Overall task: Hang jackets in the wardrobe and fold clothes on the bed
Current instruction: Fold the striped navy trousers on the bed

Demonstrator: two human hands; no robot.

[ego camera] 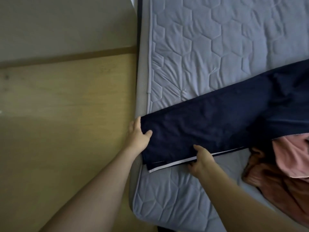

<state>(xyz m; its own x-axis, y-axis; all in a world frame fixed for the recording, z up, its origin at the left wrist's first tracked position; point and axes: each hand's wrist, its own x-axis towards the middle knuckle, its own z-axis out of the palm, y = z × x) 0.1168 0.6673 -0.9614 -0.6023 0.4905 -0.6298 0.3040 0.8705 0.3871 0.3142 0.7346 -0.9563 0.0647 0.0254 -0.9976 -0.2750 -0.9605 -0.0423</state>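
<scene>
Pinching the near long edge of the navy garment [209, 124], the right hand [201, 160] has its thumb on top of the cloth and its fingers curled beneath, just beside the white stripe [173, 164] that runs along that edge. The left hand [138, 133] grips the garment's narrow end, thumb on the upper face and fingers wrapped round the end where it meets the mattress side. The garment lies flat on the bed [217, 39], a quilted pale blue mattress, with its long axis running from the mattress's left edge diagonally up toward the far right, where it leaves the picture. The narrow end points at the wooden floor [66, 97] beside the bed. A heap of pink and rust clothes [280, 168] lies on the bed, touching the garment's near edge to the right of the right hand.
</scene>
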